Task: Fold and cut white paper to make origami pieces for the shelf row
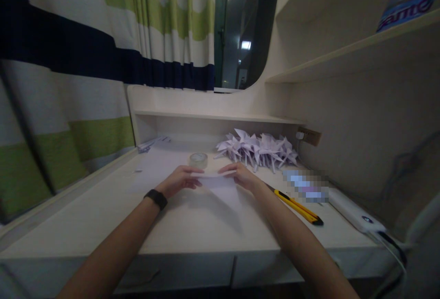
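Holding a sheet of paper [220, 188] flat at the middle of the desk [103, 216], we are pinching its far edge with the left hand [180, 179] and right hand [240, 175]. Just beyond them a tape roll [198, 159] is sitting, and folded paper shapes [257, 150] are lying far right.

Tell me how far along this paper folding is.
Done: a pile of folded paper pieces lies at the back of the desk. In hand: the left hand and right hand pinch the top edge of one white sheet, apparently mid-fold. Left: that sheet is not finished; loose papers lie at the back left, though whether they are unfolded stock is unclear.
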`<act>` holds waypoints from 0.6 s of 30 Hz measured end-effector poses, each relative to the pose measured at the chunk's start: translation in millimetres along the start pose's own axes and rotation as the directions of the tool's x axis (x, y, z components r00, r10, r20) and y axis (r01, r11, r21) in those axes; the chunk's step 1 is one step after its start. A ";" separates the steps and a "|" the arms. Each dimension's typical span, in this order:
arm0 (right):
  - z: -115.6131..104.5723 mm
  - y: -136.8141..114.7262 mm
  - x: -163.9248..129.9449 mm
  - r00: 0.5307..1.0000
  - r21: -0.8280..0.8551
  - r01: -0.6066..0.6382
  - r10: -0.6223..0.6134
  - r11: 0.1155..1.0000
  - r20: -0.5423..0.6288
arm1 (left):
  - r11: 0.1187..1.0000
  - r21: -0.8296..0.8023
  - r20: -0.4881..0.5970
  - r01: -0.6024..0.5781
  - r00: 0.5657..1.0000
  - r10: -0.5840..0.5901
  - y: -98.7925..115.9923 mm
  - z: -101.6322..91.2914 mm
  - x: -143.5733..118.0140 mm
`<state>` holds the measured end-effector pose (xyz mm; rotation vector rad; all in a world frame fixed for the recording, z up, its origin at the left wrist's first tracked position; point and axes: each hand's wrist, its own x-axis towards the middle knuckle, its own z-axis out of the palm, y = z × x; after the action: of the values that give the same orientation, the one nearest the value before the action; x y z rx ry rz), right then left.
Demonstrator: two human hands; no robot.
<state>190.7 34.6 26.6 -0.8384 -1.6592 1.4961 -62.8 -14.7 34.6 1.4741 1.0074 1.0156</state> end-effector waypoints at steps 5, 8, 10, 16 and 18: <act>7.3 -5.5 -0.8 0.999 -0.004 0.015 -0.015 1.000 -0.043 | 0.994 -0.109 -0.082 0.004 0.997 -0.013 0.7 2.6 2.2; 12.4 -6.8 -1.6 0.999 0.043 0.020 -0.018 0.999 -0.043 | 0.975 -0.221 -0.087 -0.028 0.996 0.009 -6.6 0.3 7.5; 15.4 -6.1 -1.8 0.999 0.103 0.044 -0.040 0.994 -0.037 | 0.966 -0.253 -0.090 -0.046 0.996 0.024 -11.6 -2.1 10.9; 19.2 -0.2 -0.3 0.998 0.182 0.041 -0.033 0.983 -0.045 | 0.969 -0.242 -0.076 -0.047 0.997 0.030 -16.5 -6.5 13.4; 18.4 -0.9 -0.2 0.999 0.143 0.014 -0.008 0.990 -0.039 | 0.977 -0.213 -0.052 -0.014 0.999 0.003 -15.2 -6.3 12.3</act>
<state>175.0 24.9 26.6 -0.7740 -1.5065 1.5616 -66.4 0.4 21.3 1.2829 0.8984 1.1358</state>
